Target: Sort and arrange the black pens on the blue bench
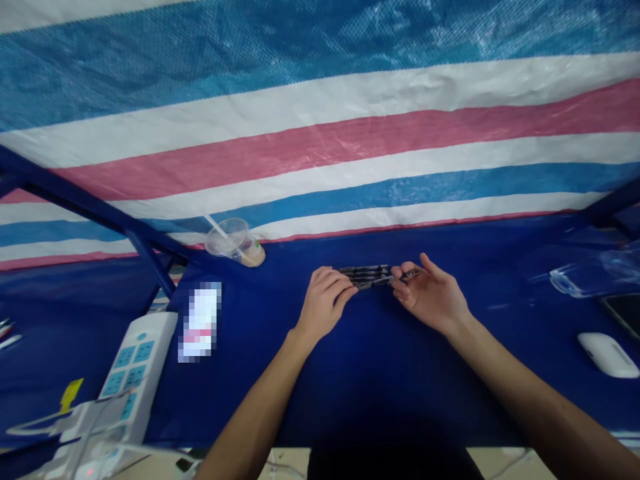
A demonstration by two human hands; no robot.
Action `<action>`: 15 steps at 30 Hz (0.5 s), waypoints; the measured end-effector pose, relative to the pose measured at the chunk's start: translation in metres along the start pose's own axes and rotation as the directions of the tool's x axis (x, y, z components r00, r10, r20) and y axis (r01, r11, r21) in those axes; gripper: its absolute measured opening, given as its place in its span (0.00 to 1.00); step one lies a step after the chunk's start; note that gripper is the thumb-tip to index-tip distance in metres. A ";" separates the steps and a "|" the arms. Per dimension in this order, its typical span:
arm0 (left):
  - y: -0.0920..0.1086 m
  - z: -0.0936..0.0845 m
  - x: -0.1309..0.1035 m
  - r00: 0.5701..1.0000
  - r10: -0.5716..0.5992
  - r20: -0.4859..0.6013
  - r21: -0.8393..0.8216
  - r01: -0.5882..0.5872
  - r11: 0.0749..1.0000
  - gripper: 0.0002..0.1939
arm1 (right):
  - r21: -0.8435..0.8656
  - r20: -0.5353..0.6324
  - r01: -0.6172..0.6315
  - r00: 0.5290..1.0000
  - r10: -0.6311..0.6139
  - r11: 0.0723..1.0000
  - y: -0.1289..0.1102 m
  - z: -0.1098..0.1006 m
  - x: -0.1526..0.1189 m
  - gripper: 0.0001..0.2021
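Note:
A row of slim dark sticks that look like pens (367, 275) lies side by side between my hands, over the blue table. My left hand (327, 297) is closed around their left ends, its fingers hiding that part. At the right end, the curled fingers of my right hand (433, 293) hold one pen, whose pale metallic end (411, 273) shows past the fingertips. The thumb of this hand is raised away from it, and the palm faces partly up.
On the blue table (380, 373), a plastic cup (233, 240) with a straw lies tipped at the back. A blurred-out phone-like screen (200, 323) and a power strip (140, 367) are left. A clear bottle (590, 275) and white earbud-like case (607, 355) are right. Striped tarp (320, 147) hangs behind.

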State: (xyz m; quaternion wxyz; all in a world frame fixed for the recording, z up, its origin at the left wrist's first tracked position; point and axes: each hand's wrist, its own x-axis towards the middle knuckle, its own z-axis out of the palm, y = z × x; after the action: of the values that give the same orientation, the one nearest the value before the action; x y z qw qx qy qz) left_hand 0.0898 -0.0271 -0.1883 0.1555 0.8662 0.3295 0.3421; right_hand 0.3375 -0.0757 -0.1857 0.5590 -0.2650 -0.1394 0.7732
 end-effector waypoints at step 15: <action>0.001 -0.001 0.001 1.000 0.018 0.014 -0.031 -0.017 0.999 0.07 | 0.043 0.086 0.040 0.995 -0.043 0.998 0.005 -0.006 0.000 0.06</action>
State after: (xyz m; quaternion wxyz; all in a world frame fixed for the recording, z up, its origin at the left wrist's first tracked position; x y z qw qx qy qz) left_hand 0.0902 -0.0275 -0.1869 0.1684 0.8688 0.3155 0.3424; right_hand 0.3366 -0.0776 -0.1929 0.5738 -0.2165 -0.1529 0.7750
